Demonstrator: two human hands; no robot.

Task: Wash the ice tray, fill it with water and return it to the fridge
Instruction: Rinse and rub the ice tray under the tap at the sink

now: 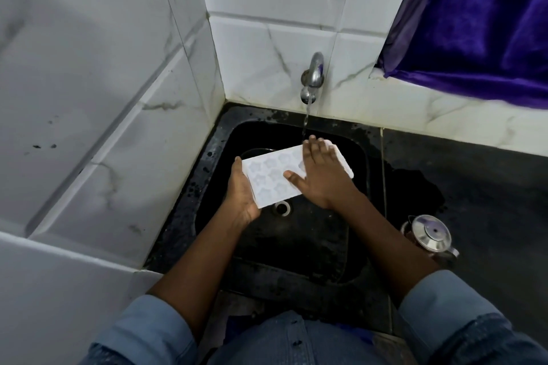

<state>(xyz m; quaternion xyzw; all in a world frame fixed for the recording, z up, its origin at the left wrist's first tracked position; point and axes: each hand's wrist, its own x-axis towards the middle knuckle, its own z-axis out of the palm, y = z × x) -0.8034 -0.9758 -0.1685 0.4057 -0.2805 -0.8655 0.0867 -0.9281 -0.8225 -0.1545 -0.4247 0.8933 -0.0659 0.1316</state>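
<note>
Your left hand (240,194) grips the white ice tray (267,175) by its left end, above the black sink (296,246). Your right hand (320,178) lies flat on it, fingers straight, beneath the running tap (313,71).

You have one white ice tray (267,178) and two hands on it: your left hand (241,195) at its 8 o'clock, your right hand (318,178) on top, hiding some star-shaped cavities from counting. Around them: one tap (312,74) at 12 o'clock, one black sink (296,240), one drain (282,207), one lidded steel pot (430,235) at 4 o'clock, and one purple curtain (474,24) at 2 o'clock.
</note>
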